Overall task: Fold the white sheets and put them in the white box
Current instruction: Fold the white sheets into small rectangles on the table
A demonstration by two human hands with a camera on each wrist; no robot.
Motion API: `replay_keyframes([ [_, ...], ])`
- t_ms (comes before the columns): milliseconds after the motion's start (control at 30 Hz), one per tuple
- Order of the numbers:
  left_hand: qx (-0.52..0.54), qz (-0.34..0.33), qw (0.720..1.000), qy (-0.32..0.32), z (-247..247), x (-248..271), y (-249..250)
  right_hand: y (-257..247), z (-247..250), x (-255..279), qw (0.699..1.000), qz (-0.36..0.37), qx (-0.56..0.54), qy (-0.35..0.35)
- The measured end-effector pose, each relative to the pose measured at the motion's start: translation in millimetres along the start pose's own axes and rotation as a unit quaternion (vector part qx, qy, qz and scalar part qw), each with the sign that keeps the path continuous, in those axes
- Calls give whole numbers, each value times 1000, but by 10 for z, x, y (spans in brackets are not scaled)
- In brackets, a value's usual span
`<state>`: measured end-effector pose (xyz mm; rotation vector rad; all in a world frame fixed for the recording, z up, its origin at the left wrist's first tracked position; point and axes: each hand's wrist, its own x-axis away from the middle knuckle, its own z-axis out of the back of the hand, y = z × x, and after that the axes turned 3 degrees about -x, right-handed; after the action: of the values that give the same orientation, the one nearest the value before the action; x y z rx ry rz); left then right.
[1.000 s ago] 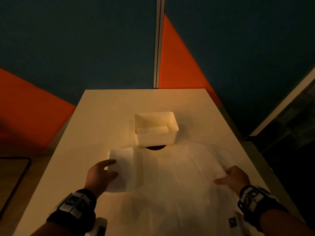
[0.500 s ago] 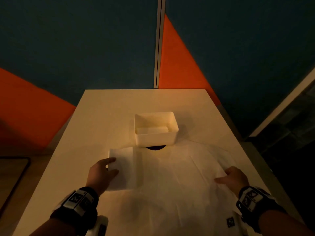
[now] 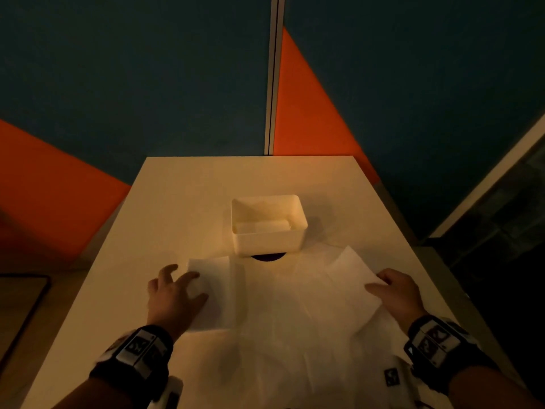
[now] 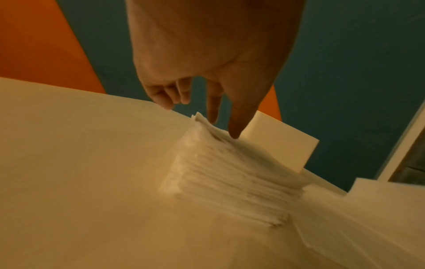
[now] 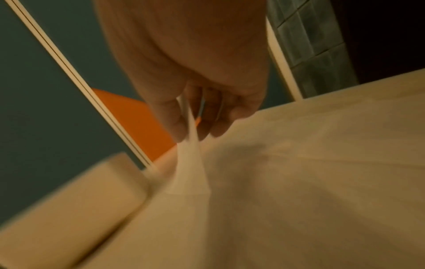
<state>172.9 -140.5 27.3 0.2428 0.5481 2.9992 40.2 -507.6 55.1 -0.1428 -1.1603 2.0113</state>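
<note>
Lying on the desk (image 3: 188,202) nearest the person is one big white sheet (image 3: 295,320). The right hand (image 3: 398,293) pinches its right edge between thumb and fingers. The left hand (image 3: 174,293) has loose, spread fingers, one fingertip touching one stack of white sheets (image 4: 230,172). Farther back stands one white box (image 3: 268,243), just beside the big sheet.

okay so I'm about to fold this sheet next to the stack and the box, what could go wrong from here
1. The right hand pinches only an edge of the spread white sheet; thin paper may slip or tear when lifted.
2. The left hand touches the stack of sheets with just fingertips, so pulling the sheet could drag or fan the stack.
3. The white box stands at the sheet's far edge and might get nudged.
</note>
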Motion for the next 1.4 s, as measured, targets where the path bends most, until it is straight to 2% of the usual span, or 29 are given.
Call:
replay_keyframes([
  [67, -27, -27, 999, 13, 55, 7, 93, -229, -8, 96, 998, 28, -58, -26],
  [133, -10, -70, 997, 16, 109, 13, 227, -467, -8, 204, 991, 62, -102, -65],
  [233, 133, -131, 982, -33, 219, 58, 486, -786, -1, 358, 978, 98, -136, -126],
  [300, 258, -148, 947, -125, 314, 129, 688, -967, 5, 447, 967, 113, -152, -171],
  [400, 357, -141, 895, -228, 413, 201, 918, -1180, 11, 553, 946, 125, -179, -241],
  [500, 432, -152, 842, -287, 494, 242, 1050, -1317, 16, 598, 924, 135, -213, -286],
  [567, 490, -133, 798, -326, 549, 277, 1100, -1368, 12, 603, 922, 138, -222, -285],
  [633, 522, -101, 779, -334, 582, 326, 1144, -1375, 6, 590, 924, 131, -238, -269],
  [800, 569, -75, 784, -237, 614, 379, 1219, -1285, -8, 588, 917, 90, -290, -260],
  [933, 596, -71, 781, -173, 613, 364, 1248, -1171, -86, 637, 919, 86, -239, -300],
  [1033, 593, -73, 788, -146, 587, 347, 1239, -1109, -151, 639, 923, 86, -256, -272],
  [1233, 604, -94, 774, -166, 582, 284, 1160, -1057, -168, 606, 909, 74, -334, -239],
  [1400, 594, -116, 757, -245, 732, 238, 1070, -1113, -55, 590, 920, 94, -304, -229],
])
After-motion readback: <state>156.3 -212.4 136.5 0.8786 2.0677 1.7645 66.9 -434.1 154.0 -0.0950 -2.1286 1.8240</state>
